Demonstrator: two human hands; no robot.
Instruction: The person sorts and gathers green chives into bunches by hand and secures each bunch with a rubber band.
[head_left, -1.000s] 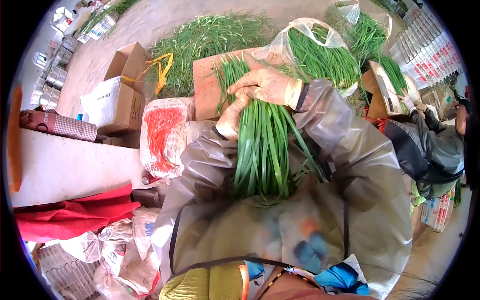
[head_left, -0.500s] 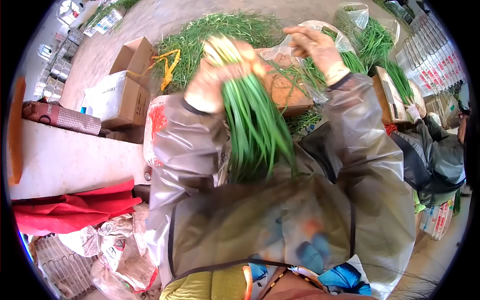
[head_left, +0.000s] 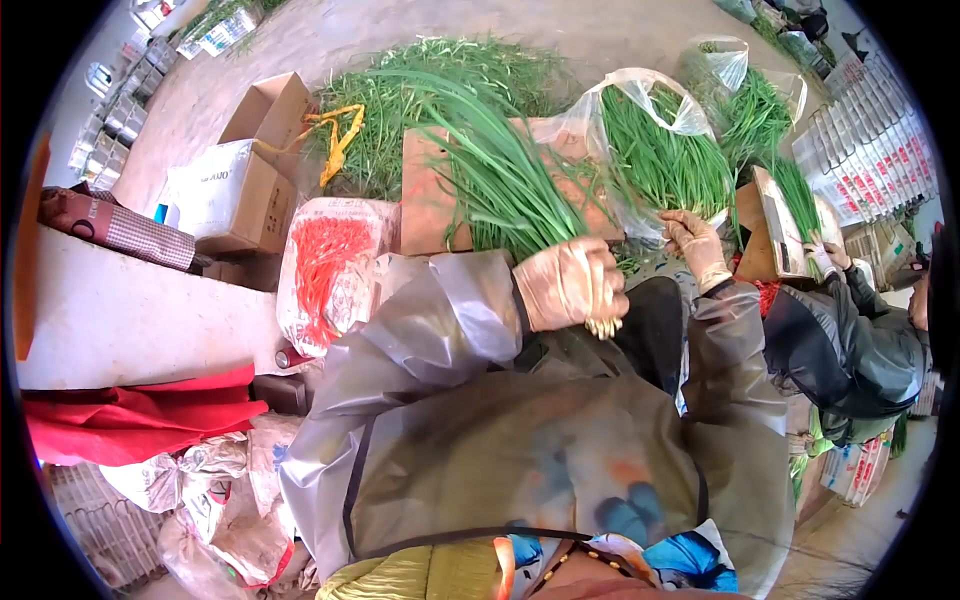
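My left hand (head_left: 575, 286) is closed around a bunch of garlic chives (head_left: 505, 175), close to their pale cut ends. The ends stick out below my fist, and the green leaves fan away from me over a brown cardboard piece (head_left: 424, 195). My right hand (head_left: 697, 250) is to the right, just below a clear plastic bag of chives (head_left: 665, 150). Its fingers are loosely bent and apart, with nothing visible in them. Whether its fingertips touch the bag's lower edge, I cannot tell.
Loose greens (head_left: 440, 65) are heaped beyond the cardboard. Red ties (head_left: 330, 270) lie on a sack at left, near an open carton (head_left: 262, 170). At right, a co-worker (head_left: 850, 330) handles chives beside stacked white crates (head_left: 870, 140). A white surface (head_left: 130, 320) borders my left side.
My left hand has come down toward my body and turned the chive bunch over, so its leaves now point away. My right hand has dropped and moved right, its fingers more bent.
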